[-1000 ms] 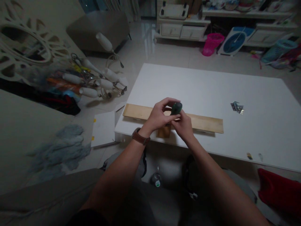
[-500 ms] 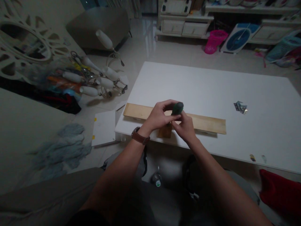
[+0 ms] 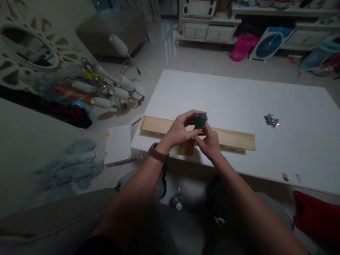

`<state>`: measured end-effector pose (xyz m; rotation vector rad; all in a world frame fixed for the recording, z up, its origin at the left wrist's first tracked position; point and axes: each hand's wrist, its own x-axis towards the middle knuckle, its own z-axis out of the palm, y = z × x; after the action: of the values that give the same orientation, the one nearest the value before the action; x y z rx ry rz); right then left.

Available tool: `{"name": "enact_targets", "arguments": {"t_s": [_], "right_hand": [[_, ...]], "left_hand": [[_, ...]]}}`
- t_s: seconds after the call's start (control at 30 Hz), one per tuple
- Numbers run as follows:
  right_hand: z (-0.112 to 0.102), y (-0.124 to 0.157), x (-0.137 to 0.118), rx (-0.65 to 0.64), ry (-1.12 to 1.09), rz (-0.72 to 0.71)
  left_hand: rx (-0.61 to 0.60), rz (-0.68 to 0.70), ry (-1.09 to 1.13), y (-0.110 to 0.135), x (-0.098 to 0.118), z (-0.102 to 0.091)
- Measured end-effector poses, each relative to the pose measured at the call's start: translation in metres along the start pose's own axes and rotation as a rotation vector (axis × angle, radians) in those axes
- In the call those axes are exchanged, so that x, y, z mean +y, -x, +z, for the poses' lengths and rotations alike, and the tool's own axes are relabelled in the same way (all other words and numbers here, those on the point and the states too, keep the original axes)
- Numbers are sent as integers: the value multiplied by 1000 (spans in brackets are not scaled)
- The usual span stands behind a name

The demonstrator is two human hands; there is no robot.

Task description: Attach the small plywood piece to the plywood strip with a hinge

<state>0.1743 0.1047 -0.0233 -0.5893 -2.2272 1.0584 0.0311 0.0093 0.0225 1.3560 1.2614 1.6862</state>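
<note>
A long wooden plank [image 3: 233,139] lies across the near side of a white table [image 3: 225,99]. A small wooden block [image 3: 186,147] sits against the plank's near edge. Over it stands a dark green tool handle [image 3: 200,120], upright. My left hand [image 3: 179,131], with a brown watch at the wrist, curls its fingers round the handle from the left. My right hand [image 3: 209,143] grips the handle lower down from the right. What the tool's tip touches is hidden by my hands.
Small metal hinges [image 3: 271,120] lie on the table to the right. A white chandelier [image 3: 111,92] and clutter cover the floor at left, with a white board [image 3: 117,144] beside the table. A pink basket [image 3: 241,46] and a fan [image 3: 267,42] stand at the back. Something red [image 3: 316,216] lies at lower right.
My hands stay at the same spot on the handle; the left fingers have shifted slightly round it. The view has tipped a little.
</note>
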Motion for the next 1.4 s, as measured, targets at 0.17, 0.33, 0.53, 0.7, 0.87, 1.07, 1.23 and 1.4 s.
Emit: {"name": "enact_targets", "arguments": {"t_s": [0.17,0.33,0.53,0.7,0.87,1.07,1.23,1.4], "right_hand": [[2,-3,0,39,-11,29],[1,-1,1,42,65,14],[2,0,2,3,-13,-11],[4,-2,4,15,-62,-2],[3,-2,4,61,-13,42],[1,0,2,45,44,11],[2,-1,0,19,-53,12],[1,-2,-2,43,-43,44]], "left_hand": [[61,4,-15,-2,-8,0],[38,0,-38,-2,-4,1],[3,46,-17,-2,-2,0],[70,60,-73,-3,-7,0],[94,59,-84,-3,-8,2],[30,21,-68,-2,-3,2],[30,15,-35,-2,-6,2],[104,17,-93,-4,-11,2]]}}
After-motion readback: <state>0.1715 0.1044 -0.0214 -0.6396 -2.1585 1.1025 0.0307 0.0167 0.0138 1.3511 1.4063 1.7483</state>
